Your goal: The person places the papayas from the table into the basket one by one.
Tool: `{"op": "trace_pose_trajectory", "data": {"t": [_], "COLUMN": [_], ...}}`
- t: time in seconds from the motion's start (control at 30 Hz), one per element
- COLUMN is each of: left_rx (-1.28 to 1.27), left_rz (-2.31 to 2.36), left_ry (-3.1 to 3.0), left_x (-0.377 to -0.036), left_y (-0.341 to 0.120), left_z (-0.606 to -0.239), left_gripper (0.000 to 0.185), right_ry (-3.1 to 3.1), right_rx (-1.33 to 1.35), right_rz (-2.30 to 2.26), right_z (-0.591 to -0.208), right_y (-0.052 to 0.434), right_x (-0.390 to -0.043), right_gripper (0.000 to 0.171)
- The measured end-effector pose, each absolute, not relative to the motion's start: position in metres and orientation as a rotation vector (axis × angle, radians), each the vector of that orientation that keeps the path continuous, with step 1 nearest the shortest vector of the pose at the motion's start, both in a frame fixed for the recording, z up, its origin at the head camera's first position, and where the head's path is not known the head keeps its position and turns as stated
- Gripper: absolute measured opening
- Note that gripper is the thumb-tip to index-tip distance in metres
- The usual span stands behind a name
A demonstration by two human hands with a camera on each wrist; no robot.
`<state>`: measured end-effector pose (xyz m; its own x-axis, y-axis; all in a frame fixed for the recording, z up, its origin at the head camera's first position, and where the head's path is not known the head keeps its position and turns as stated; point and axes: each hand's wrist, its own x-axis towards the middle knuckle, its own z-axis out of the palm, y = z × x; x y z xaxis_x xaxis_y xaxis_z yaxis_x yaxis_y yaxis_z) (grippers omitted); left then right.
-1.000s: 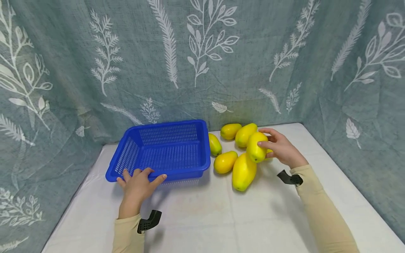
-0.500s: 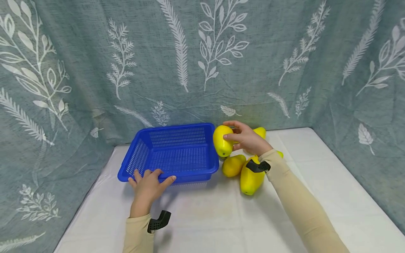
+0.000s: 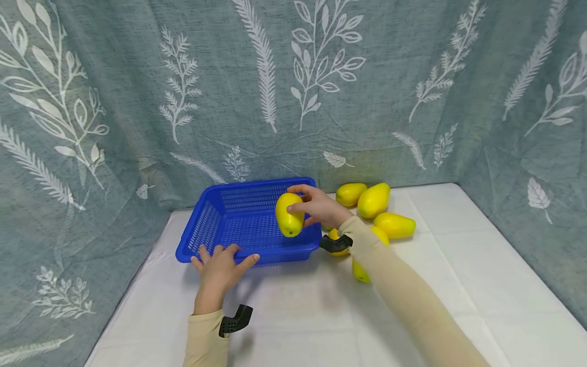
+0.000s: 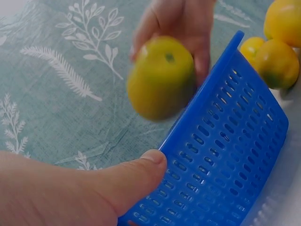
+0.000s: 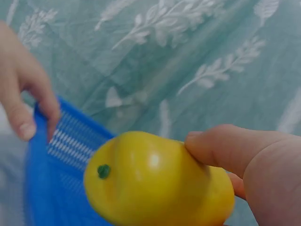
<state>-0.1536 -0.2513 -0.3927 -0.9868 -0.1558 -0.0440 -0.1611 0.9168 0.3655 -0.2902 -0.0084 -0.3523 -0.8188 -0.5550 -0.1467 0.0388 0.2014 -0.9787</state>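
Observation:
My right hand (image 3: pixel 316 206) grips a yellow mango (image 3: pixel 289 214) and holds it above the right side of the blue perforated basket (image 3: pixel 215 224). The right wrist view shows the mango (image 5: pixel 155 181) with its thumb (image 5: pixel 230 146) pressed on top. My left hand (image 3: pixel 220 262) holds the basket's near rim, fingers over the edge and thumb (image 4: pixel 131 181) along the wall (image 4: pixel 225 155). Seen from the left wrist, the held mango (image 4: pixel 160 77) hangs above the basket.
Several more yellow mangoes (image 3: pixel 373 200) lie on the white table (image 3: pixel 458 265) right of the basket, partly hidden by my right forearm. A grey-green leaf-print curtain (image 3: pixel 293 86) closes off the back and both sides.
My right hand lifted a mango from the pile and carried it left, from beside the basket to over its right side. The left hand stayed on the rim.

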Motion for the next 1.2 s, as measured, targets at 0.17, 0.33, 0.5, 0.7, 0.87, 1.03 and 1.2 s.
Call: {"op": "trace_pose_trajectory", "data": {"t": [0.17,0.33,0.5,0.7,0.87,1.03,1.2], "left_rx": [-0.253,-0.246,-0.248,-0.253,-0.249,-0.243,-0.241], "left_rz": [0.592,0.605,0.604,0.611,0.620,0.623,0.630], "left_ry": [3.068,3.074,3.089,3.094,3.101,3.107,3.103], "left_x": [-0.153,-0.153,-0.154,-0.153,-0.154,-0.154,-0.152], "left_y": [-0.250,-0.248,-0.248,-0.251,-0.251,-0.251,-0.253], "left_z": [-0.393,-0.393,-0.394,-0.395,-0.392,-0.391,-0.393], "left_gripper": [0.071,0.069,0.067,0.066,0.066,0.067,0.066], "right_ry": [2.103,2.170,2.301,2.396,2.441,2.462,2.421], "right_rx": [-0.378,-0.307,-0.340,-0.400,-0.382,-0.401,-0.398], "right_rz": [-1.586,-1.518,-1.341,-1.184,-1.098,-1.064,-1.194], "right_z": [-0.373,-0.387,-0.396,-0.400,-0.397,-0.396,-0.389], "right_y": [-0.034,-0.052,-0.059,-0.066,-0.069,-0.070,-0.065], "right_x": [-0.290,-0.291,-0.291,-0.291,-0.291,-0.289,-0.285], "right_gripper": [0.064,0.065,0.065,0.065,0.063,0.063,0.070]}}
